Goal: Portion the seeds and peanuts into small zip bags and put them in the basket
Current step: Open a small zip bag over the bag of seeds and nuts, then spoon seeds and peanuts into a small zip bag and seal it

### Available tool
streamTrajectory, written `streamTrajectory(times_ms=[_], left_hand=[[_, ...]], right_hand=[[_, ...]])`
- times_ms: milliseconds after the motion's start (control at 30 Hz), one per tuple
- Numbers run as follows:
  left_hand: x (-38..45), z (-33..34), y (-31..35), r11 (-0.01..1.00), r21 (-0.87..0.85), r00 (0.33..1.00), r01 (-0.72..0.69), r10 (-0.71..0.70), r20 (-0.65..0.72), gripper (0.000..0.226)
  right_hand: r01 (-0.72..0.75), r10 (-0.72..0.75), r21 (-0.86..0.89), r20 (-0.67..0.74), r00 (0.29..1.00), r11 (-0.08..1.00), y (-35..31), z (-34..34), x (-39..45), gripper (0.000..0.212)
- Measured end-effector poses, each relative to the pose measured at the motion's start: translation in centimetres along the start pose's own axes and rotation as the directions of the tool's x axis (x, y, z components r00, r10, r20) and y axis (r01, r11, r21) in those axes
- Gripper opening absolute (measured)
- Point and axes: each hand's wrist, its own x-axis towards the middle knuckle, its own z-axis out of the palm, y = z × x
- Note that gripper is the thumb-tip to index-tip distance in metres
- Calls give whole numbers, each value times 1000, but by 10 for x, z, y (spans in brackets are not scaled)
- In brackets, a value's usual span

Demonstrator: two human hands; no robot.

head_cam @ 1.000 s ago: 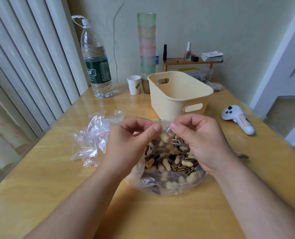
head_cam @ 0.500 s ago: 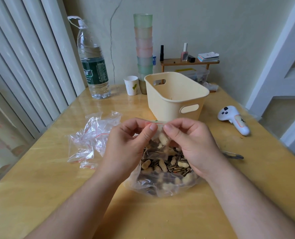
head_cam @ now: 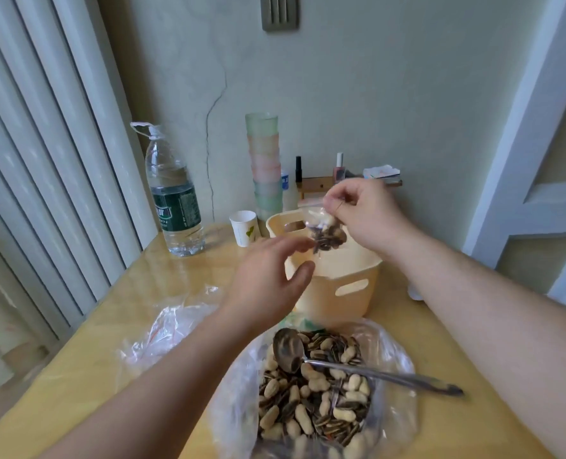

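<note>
Small zip bag (head_cam: 324,231), part-filled with seeds and peanuts, hangs above the open mouth of the cream basket (head_cam: 338,293) — pinched at its top edge by the right hand (head_cam: 362,213), thumb and forefinger closed on the plastic. Left hand (head_cam: 268,283) reaches toward the bag's lower corner, fingers loosely spread, gripping nothing; fingertips just beside the bag, contact uncertain through motion blur.

Basket stands on the wooden table (head_cam: 92,352), mid-far. Nearer the camera, the large clear bag (head_cam: 397,376) lies open, full of peanuts and striped seeds. A metal spoon (head_cam: 308,354) rests in it, bowl on the pile, handle pointing right over the bag's edge.

Left of the large bag — a heap of empty small bags (head_cam: 172,326). Behind the basket: water bottle (head_cam: 174,200), paper cup (head_cam: 244,226), stack of pastel cups (head_cam: 264,164).
</note>
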Motion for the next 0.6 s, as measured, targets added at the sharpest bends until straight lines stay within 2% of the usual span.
streamTrajectory(times_ms=[67, 100, 200, 267, 300, 400, 467, 600], left_hand=[[2, 15, -8, 989, 135, 995, -65, 54, 87, 34], [1, 22, -12, 982, 160, 993, -96, 83, 88, 32], [1, 32, -28, 979, 140, 989, -146, 145, 17, 33], [0, 34, -39, 977, 103, 982, -187, 190, -19, 38], [-1, 34, -41, 977, 83, 980, -195, 198, -26, 39], [-3, 34, -44, 983, 39, 983, -178, 179, -35, 36], [-6, 29, -43, 986, 22, 985, -166, 167, -47, 34], [-22, -2, -45, 995, 4, 994, -104, 104, -23, 18]], right_hand=[[-29, 86, -257, 214, 973, 966, 8, 11, 9, 14], [-28, 129, -345, 273, 953, 938, 12, 17, 13, 13], [-43, 260, -504, 368, 893, 862, 25, 27, 22, 10], [-32, 333, -616, 380, 863, 787, 31, 33, 26, 22], [-31, 326, -630, 358, 875, 776, 34, 35, 27, 26], [-26, 213, -547, 282, 935, 837, 34, 38, 25, 30], [6, 124, -463, 251, 960, 886, 22, 30, 15, 24], [63, -48, -204, 73, 996, 977, -8, 20, -38, 12]])
